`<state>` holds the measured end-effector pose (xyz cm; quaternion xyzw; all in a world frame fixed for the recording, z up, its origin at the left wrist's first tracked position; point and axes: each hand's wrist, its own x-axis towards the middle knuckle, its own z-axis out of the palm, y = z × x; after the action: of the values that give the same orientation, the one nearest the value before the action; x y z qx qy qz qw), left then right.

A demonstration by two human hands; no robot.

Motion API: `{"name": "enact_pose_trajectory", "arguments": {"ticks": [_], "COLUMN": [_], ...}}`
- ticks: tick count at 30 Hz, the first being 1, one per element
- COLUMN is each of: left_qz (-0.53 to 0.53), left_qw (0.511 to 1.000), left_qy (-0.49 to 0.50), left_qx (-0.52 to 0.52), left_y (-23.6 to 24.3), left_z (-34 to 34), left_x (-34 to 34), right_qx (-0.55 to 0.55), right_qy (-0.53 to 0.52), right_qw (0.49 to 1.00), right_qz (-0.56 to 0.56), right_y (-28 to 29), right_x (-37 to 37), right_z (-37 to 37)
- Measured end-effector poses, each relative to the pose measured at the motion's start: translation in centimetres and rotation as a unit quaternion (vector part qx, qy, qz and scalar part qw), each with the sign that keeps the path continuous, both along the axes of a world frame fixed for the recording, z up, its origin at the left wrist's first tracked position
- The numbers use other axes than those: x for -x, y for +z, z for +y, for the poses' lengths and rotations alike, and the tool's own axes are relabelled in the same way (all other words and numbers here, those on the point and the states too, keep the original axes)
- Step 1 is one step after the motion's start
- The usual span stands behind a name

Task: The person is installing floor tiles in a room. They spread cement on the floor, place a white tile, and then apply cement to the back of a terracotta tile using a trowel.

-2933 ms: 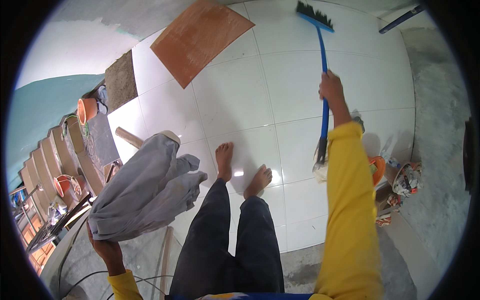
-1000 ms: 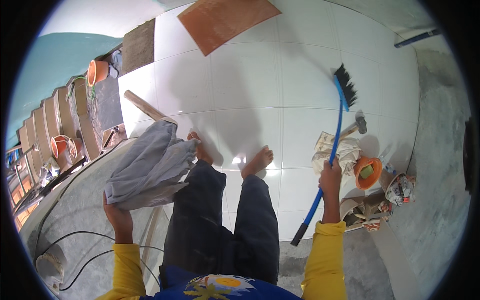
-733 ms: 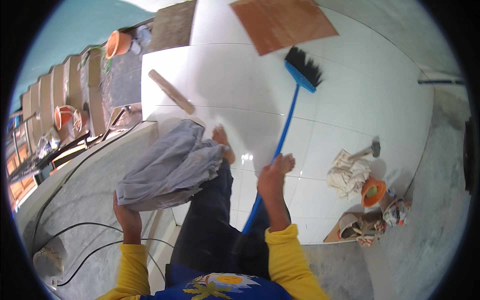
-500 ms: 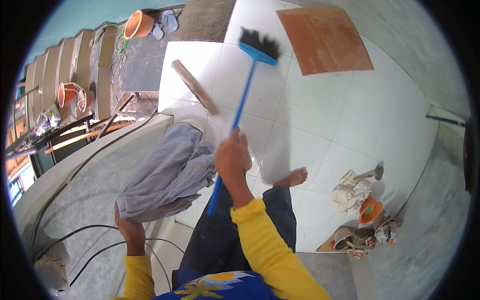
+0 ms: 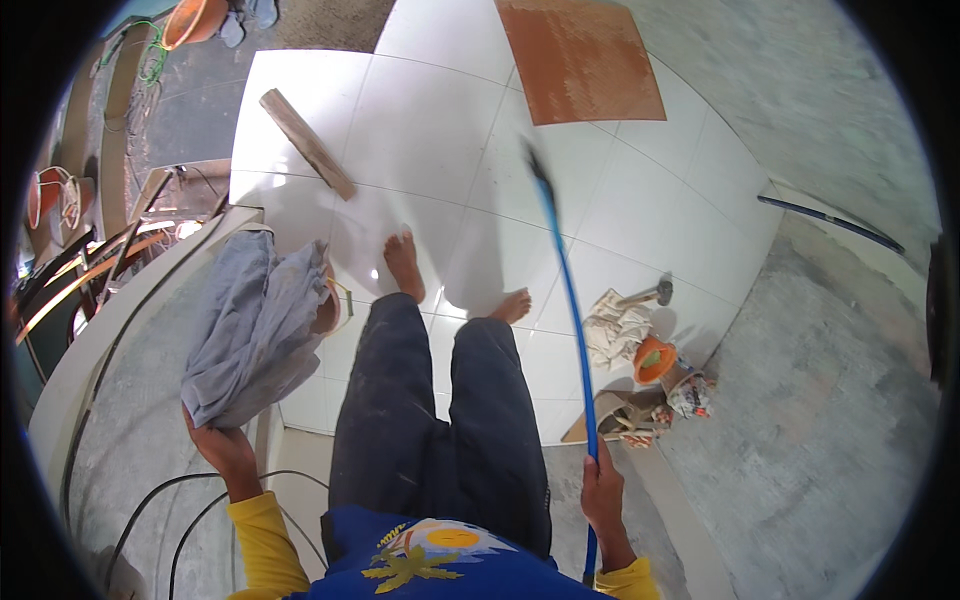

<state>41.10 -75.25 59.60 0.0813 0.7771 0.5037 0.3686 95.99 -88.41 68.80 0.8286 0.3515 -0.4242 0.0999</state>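
Note:
My right hand [image 5: 604, 492] is closed round the blue handle of a broom [image 5: 578, 335], low on the right beside my leg. The broom stretches away over the white tiles, its dark bristle head [image 5: 538, 165] seen edge-on and blurred. On the left, my left hand [image 5: 222, 448] is closed at the lower end of a bunched grey cloth [image 5: 245, 325]; the cloth hides most of its fingers. A brownish, rounded thing [image 5: 330, 300] shows partly behind the cloth's right side; I cannot tell what it is.
A wooden plank [image 5: 308, 145] and a brown sheet [image 5: 585, 65] lie on the tiles [image 5: 430, 120]. At right sit a hammer [image 5: 650, 293], a pale cloth [image 5: 612, 330], an orange pot [image 5: 654, 360] and a cluttered container [image 5: 625, 415]. Black cables [image 5: 165, 490] curve at lower left.
My right hand has swung from the middle to the lower right, taking the broom along, and its head has turned edge-on. My left hand still holds the grey cloth. The view has shifted.

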Motion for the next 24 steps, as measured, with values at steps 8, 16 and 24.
{"name": "enact_pose_trajectory", "arguments": {"ticks": [8, 16, 24], "left_qz": [-0.095, -0.099, -0.098], "left_qw": [0.995, 0.995, 0.993], "left_qy": [-0.031, 0.001, 0.064], "left_qx": [-0.014, -0.025, -0.026], "left_y": [-2.0, -2.2, -0.7], "left_z": [0.0, -4.7, -4.8], "left_x": [-0.4, 1.9, 1.1], "right_qx": [0.038, -0.042, -0.146], "right_qy": [-0.432, -0.415, -0.293], "right_qw": [0.901, 0.871, 0.858], "right_qz": [-0.008, 0.260, 0.396], "right_y": [-17.7, -21.8, -19.4], "right_x": [-18.1, 12.0, 31.2], "right_z": [-0.7, 20.5, 41.1]}}
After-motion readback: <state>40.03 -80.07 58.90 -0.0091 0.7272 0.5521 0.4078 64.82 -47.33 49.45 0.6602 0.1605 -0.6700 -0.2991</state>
